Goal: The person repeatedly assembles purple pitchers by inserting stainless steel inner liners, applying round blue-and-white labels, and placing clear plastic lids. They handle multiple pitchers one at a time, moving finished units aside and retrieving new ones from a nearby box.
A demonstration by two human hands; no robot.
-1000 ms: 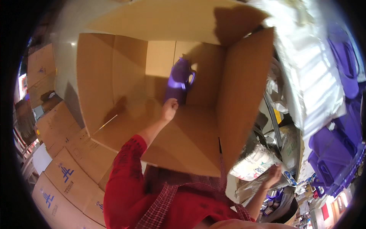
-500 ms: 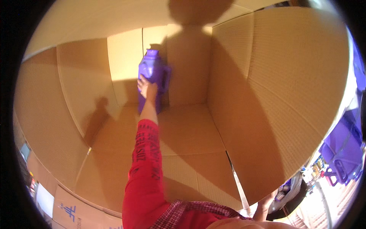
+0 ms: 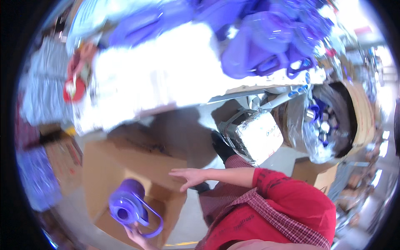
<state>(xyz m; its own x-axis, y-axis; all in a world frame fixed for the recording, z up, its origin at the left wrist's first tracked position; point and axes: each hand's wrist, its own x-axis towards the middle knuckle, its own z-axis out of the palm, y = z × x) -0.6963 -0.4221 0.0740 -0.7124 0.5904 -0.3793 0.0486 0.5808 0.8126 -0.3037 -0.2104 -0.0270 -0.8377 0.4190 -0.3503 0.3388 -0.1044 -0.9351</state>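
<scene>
- The open cardboard box (image 3: 98, 179) is the landmark here; the purple jug (image 3: 125, 204) appears over its inside, mouth toward the viewer and looped handle toward the box's right wall. Whether the base touches the box floor, one cannot tell.
- The left hand (image 3: 136, 234), at the near side of the box, is clamped on the side of the jug below its mouth (part of the fingers is hidden). Probably the person grips the body because this steadies a wide thing better than the loop.
- The right hand (image 3: 191, 177) is at the right edge of the box, holding nothing, with fingers apart; whether it touches the cardboard is not clear. Perhaps it is there for balance.
- Beyond the box is the white-covered tabletop (image 3: 158, 83), bearing purple plastic pieces (image 3: 258, 46) in a heap. The soft cover perhaps protects them from scratches.
- To the right of the box, across the floor, is a wrapped parcel (image 3: 260, 139).
- Farther right of the box is a round bin (image 3: 362, 112) with small shiny and purple parts (image 3: 325, 125); its clear bag presumably keeps them together.
</scene>
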